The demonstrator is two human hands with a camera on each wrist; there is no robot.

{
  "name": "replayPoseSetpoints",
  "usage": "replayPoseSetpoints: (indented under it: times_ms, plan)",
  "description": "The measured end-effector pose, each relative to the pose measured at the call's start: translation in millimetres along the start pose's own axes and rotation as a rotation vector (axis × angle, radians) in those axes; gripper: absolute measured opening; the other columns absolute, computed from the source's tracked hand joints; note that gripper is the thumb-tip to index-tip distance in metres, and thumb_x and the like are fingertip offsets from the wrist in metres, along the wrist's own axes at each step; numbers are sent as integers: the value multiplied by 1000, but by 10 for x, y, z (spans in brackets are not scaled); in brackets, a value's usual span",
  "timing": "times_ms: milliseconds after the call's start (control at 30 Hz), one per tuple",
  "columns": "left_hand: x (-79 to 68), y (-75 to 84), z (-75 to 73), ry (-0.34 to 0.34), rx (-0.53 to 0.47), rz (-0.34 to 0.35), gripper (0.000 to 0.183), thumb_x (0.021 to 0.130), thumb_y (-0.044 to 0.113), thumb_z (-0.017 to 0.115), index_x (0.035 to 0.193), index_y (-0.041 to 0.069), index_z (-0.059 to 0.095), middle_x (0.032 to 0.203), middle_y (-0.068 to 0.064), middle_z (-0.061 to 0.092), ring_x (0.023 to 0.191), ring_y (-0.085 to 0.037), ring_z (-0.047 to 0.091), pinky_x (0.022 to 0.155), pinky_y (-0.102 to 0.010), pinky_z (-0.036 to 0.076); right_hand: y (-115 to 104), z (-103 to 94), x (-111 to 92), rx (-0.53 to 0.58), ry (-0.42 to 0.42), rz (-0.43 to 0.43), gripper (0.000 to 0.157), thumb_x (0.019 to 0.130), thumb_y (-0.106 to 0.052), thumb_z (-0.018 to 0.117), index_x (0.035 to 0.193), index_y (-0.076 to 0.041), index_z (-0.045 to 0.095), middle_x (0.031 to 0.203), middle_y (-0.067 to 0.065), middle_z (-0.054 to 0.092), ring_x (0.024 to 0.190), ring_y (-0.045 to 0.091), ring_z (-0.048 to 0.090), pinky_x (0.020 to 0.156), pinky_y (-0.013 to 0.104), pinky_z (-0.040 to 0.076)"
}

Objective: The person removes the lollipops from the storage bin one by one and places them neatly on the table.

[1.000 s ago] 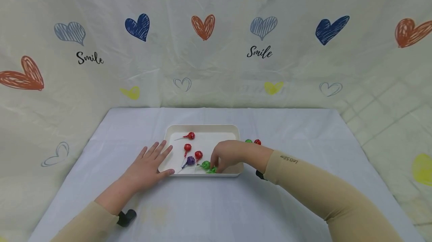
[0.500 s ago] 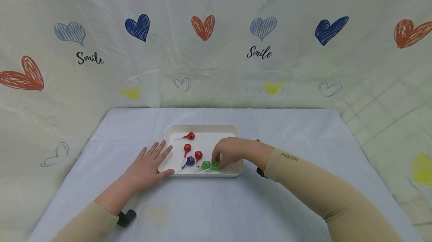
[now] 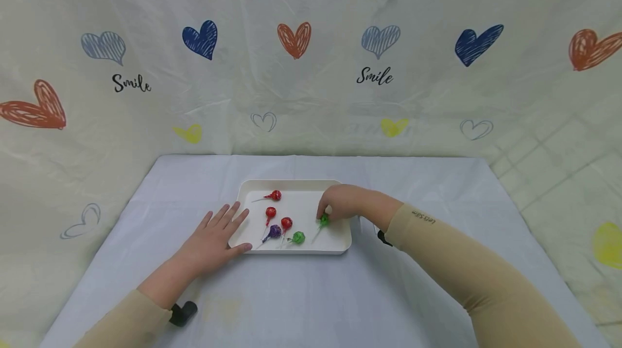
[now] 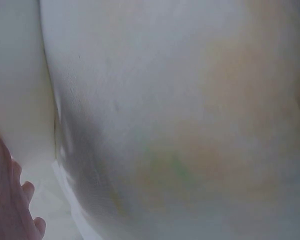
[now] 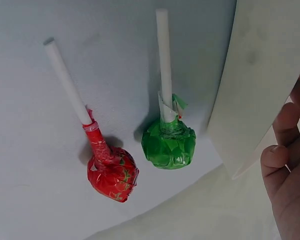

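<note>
My right hand (image 3: 340,201) pinches a green lollipop (image 3: 324,220) by its wrapped head, over the right part of a white tray (image 3: 311,251). The stick slants down to the left. My left hand (image 3: 210,240) has its fingers spread, with fingertips and thumb at the tray's left rim. Inside the tray lie three red lollipops (image 3: 286,223), a purple lollipop (image 3: 275,231) and another green lollipop (image 3: 298,237). In the right wrist view, my right fingers (image 5: 285,150) show past the tray wall (image 5: 260,75); the held lollipop is hidden there.
Outside the tray on its right, a red lollipop (image 5: 112,172) and a green lollipop (image 5: 168,142) lie on the white tablecloth (image 3: 418,186); my right arm covers them in the head view. A heart-printed curtain (image 3: 330,94) hangs behind the table.
My right hand has moved right and away from me, carrying one green lollipop apart from the other green one. My left hand has kept its place at the tray rim.
</note>
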State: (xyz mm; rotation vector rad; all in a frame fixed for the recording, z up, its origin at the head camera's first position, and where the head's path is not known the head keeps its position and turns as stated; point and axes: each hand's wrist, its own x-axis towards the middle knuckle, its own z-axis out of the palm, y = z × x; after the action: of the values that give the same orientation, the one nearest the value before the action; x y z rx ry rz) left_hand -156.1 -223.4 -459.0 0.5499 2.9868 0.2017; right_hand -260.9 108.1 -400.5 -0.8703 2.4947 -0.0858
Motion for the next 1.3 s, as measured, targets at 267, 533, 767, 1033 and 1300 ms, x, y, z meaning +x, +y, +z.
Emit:
replayPoseSetpoints:
  times_ms: [267,533,767,1033,1300]
  plan:
    - [4,-1,10,-2,-1,-3,88,91,66,54,159,19,24,166,-9,14,151,-36,12,119,-61,8,61,-22,-5,22,4,-38,29,92,-10,66,109,-31,78,117,-13,68,116,11,57,104,35,45]
    - [9,-10,23,7,-1,-7,88,91,66,55,159,19,24,166,-9,14,151,-35,12,119,-60,8,116,-109,-39,71,11,-47,24,90,-24,74,113,-31,77,119,-12,66,120,15,55,105,38,44]
    - [17,-24,32,10,10,-4,90,90,69,53,159,20,24,166,-9,13,151,-36,12,118,-61,9,106,-89,-29,104,8,-25,27,87,-27,78,113,-29,76,114,-14,68,117,15,58,103,38,45]
    - [15,-20,33,11,2,-2,89,90,67,54,159,20,24,166,-9,14,151,-36,12,118,-61,9,83,-5,45,104,3,1,27,85,-29,81,111,-28,77,100,-16,70,102,8,61,95,32,49]
    - [10,-4,24,3,-2,-11,88,91,66,55,159,20,23,166,-9,13,151,-36,11,118,-61,9,74,30,65,89,-2,29,21,86,-28,79,107,-30,78,97,-18,70,94,3,60,93,31,49]
